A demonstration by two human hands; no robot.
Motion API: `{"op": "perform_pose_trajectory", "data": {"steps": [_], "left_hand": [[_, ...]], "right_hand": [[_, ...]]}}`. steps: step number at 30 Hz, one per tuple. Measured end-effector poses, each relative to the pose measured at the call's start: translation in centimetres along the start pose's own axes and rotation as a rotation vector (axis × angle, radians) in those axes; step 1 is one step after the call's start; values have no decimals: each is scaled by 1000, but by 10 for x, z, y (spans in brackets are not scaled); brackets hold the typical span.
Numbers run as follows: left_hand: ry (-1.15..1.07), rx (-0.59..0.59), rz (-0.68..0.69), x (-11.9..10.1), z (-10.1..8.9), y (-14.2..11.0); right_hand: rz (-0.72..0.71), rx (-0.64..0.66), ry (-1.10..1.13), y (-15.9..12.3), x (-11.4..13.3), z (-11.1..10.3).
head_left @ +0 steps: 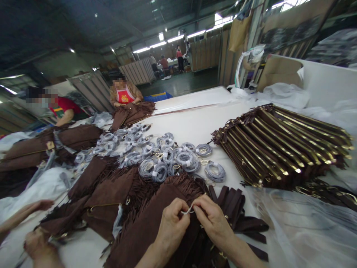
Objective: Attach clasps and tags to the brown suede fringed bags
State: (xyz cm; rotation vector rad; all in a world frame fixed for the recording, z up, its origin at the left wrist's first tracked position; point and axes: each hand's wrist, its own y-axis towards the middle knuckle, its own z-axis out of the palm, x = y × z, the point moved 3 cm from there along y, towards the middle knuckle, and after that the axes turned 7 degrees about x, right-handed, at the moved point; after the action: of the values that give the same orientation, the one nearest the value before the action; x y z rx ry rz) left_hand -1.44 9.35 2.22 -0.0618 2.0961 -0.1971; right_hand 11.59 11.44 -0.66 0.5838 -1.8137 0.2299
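My left hand (173,223) and my right hand (213,219) meet low in the middle of the view. Both are closed in a pinch on a small white tie (187,211) held between them. Under them lies a brown suede fringed bag (152,219) with a dark strap (237,212) beside it. Just beyond sits a heap of coiled grey chain straps (164,154) bound with white bands.
A stack of brown bags with gold zips (279,145) lies at the right on the white table (195,123). Clear plastic bags (301,223) sit at lower right. Another person's hands (36,238) work at lower left; two seated people (124,95) face me across the table.
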Motion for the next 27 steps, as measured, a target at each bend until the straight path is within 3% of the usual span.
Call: {"op": "perform_pose_trajectory", "data": {"steps": [2,7,12,16,21,24,27], "left_hand": [[-228,24,-30,-2,1,1],[-864,65,-251,-3,9,5],[-1083,135,-368,0,15,5],[-1077,165,-360,-2,11,1],[-790,169,-391,6,1,-8],[-614,228,-442,14,1,-13],[-561,321,-442,14,3,-16]], "right_hand": [[-9,-26,12,0,1,-2],[39,-172,-21,-17,-8,-15],[131,-152,-146,-47,-25,-15],[100,-135,-323,-56,-27,-11],[-47,-48,-468,-54,-26,-13],[-26,-61,-366,-52,-27,-23],[147,-97,-79,-50,-23,-34]]}}
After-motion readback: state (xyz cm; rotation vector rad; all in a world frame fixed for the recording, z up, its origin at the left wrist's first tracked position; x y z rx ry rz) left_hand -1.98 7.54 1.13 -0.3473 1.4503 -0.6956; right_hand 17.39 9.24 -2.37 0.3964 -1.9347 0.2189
